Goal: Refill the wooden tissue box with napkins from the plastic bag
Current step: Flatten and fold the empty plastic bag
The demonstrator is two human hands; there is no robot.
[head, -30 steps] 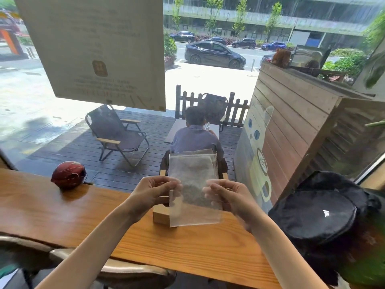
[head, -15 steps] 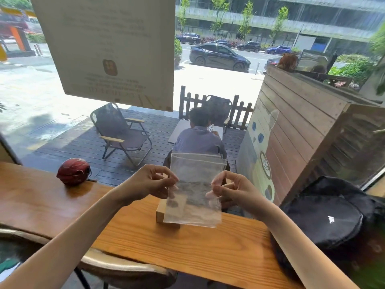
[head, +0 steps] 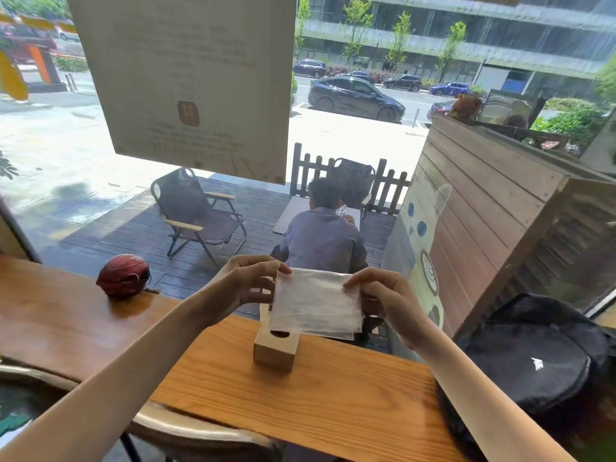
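Two hands hold a clear plastic bag (head: 315, 303) of white napkins up in the air. The left hand (head: 245, 283) pinches one top corner and the right hand (head: 383, 295) pinches the other. The wooden tissue box (head: 275, 350) sits on the table (head: 316, 405) just below the bag.

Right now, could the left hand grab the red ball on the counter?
Probably not yet: the left hand is busy pinching the plastic bag. Otherwise the counter toward the red ball looks clear.

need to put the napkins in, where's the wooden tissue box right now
In the head view the wooden tissue box stands at the middle of the wooden counter, directly below the plastic bag held up between both hands.
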